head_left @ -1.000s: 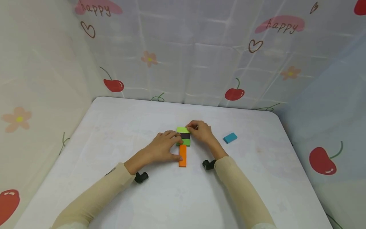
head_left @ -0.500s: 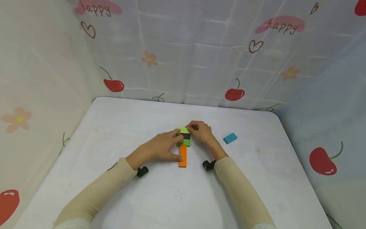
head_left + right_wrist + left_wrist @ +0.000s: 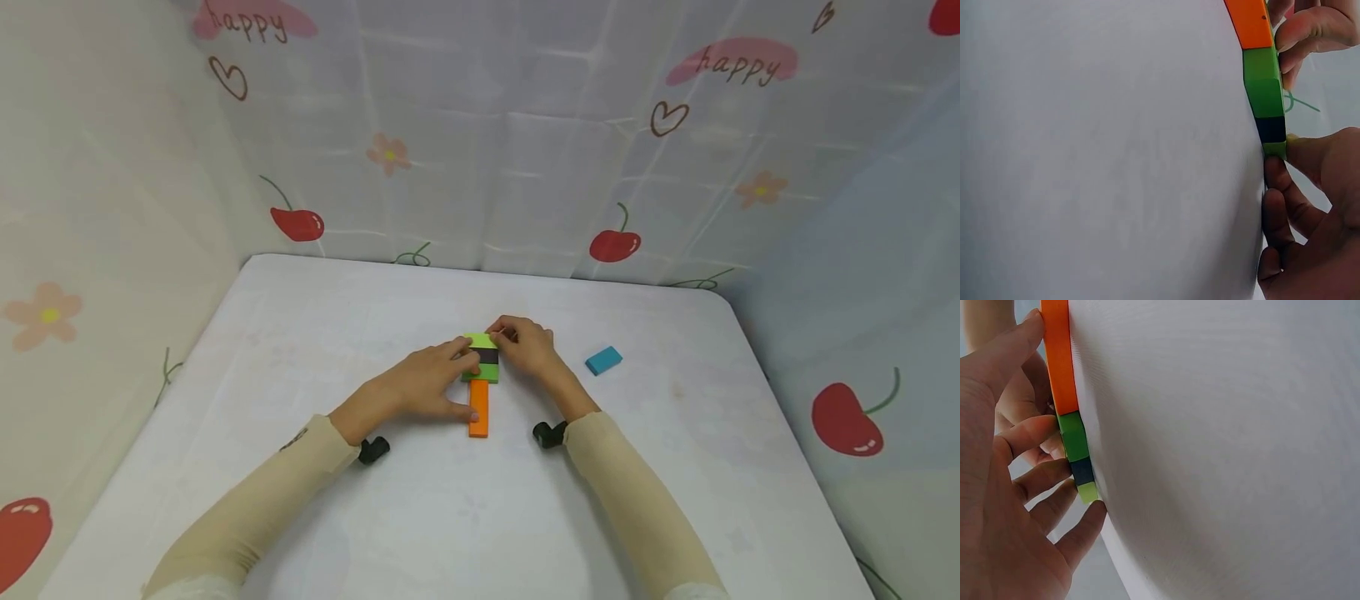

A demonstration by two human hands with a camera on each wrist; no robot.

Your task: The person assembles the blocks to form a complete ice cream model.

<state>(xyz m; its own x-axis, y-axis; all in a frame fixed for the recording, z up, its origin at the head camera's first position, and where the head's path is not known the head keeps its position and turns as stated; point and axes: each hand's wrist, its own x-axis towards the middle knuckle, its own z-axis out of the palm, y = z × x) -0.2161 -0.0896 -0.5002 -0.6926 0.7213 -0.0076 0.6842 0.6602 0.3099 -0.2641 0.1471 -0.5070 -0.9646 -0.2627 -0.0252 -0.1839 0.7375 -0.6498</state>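
Flat blocks lie in a row on the table: an orange block nearest, then a green block, a black block and a light green block at the far end. My left hand is spread along their left side. Its thumb touches the orange block, and its fingertips rest on the green, black and light green ones in the left wrist view. From the far right corner, my right hand pinches the light green block between thumb and index finger, its other fingers curled below in the right wrist view.
A blue block lies apart on the white table, right of the right hand. Small black wrist devices jut from both sleeves over the tabletop. A printed curtain hangs behind the far edge and along the sides.
My left hand's fingers have slid slightly toward the far end of the row, now overlapping the light green block's left corner. The right hand and the blocks look unmoved.
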